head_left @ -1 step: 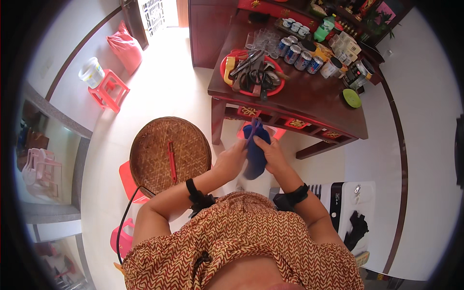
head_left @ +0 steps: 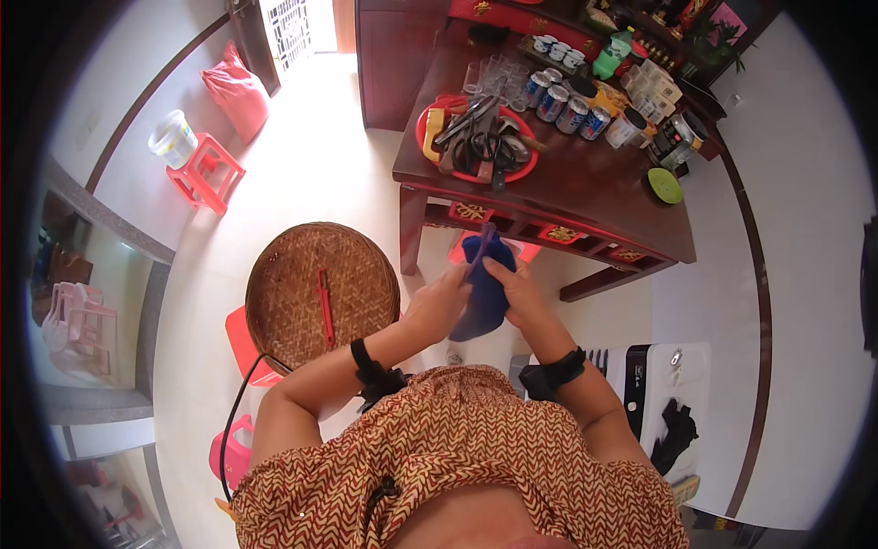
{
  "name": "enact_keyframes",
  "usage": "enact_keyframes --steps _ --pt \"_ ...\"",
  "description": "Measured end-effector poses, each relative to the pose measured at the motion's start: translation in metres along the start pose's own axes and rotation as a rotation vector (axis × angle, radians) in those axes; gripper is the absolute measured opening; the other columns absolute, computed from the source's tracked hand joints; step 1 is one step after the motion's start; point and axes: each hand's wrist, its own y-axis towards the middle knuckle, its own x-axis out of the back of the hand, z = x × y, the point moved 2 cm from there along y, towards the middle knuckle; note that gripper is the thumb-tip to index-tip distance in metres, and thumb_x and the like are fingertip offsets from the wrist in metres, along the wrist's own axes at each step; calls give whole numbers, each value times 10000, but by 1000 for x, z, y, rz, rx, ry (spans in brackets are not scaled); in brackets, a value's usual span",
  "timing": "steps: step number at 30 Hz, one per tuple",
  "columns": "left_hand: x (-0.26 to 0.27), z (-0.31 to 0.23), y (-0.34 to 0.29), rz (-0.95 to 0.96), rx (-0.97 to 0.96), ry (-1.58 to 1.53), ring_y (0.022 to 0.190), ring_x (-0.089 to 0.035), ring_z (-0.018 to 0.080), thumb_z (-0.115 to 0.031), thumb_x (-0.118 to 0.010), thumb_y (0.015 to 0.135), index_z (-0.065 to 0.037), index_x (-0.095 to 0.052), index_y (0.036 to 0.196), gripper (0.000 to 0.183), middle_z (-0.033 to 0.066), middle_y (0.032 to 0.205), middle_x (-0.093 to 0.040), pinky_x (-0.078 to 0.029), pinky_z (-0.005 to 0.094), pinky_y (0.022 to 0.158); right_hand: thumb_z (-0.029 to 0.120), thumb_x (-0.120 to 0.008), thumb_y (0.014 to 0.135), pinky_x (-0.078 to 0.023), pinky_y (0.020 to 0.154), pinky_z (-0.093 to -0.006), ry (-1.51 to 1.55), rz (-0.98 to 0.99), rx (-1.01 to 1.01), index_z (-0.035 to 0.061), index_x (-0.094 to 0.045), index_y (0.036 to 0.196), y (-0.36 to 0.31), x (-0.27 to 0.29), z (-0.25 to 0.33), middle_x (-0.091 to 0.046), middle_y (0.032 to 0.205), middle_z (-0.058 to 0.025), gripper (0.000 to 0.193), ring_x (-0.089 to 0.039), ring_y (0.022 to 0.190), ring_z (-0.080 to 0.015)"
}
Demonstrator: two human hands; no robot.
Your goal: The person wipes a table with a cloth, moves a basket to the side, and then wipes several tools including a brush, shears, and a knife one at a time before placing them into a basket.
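Observation:
In front of my body my right hand grips a long, rounded, dark blue thing, with the thumb on its upper face. It looks soft, but I cannot make out its kind. My left hand is closed on a thin purple strip, which slants up across the blue thing's upper left side. The lower end of the blue thing hangs down, slightly blurred. Left of my hands is a round woven bamboo tray with a red, narrow-handled tool lying on it.
A dark wooden table stands ahead, bearing a red basket of scissors and tools, several drink cans and a green dish. At right is a white surface with a black glove. A red stool holds a bucket.
The purple strip has tilted to the right at its top. The blue thing's lower end has swung slightly and spread to the left. Both hands keep their holds.

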Motion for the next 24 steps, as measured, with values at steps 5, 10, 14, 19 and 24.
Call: enact_keyframes --steps 5,10,14,19,24 --pt "2 8 -4 128 87 -456 798 -544 185 -201 -428 973 25 -511 1184 321 85 860 -559 -438 293 731 104 -618 861 -534 767 -292 27 23 35 27 -585 1106 -10 2 10 -649 969 -55 258 -638 837 -159" --pt "15 -3 -8 84 21 -573 773 -466 83 -162 -477 961 17 -545 1146 266 7 825 -511 -399 233 705 107 -613 867 -557 681 -318 118 -131 148 10 -594 1056 -8 1 11 -654 916 -76 213 -646 760 -174" --pt "17 8 -16 81 39 -627 723 -412 49 -131 -497 947 -12 -539 1069 175 -29 782 -464 -359 204 646 113 -601 882 -566 624 -340 175 -183 218 5 -595 1032 -9 0 22 -652 893 -92 184 -647 734 -182" --pt "19 4 -16 255 185 -887 624 -354 18 -133 -498 947 -48 -503 1041 127 -59 728 -405 -302 180 545 120 -609 882 -566 654 -336 180 -195 221 18 -590 1051 -3 -7 8 -652 911 -86 198 -647 743 -184" --pt "15 15 -7 -3 164 -862 609 -370 19 -139 -480 960 -65 -471 1036 107 -48 745 -433 -314 181 524 105 -641 851 -548 705 -301 23 -11 47 31 -586 1069 -7 -34 1 -649 926 -54 236 -640 801 -157"
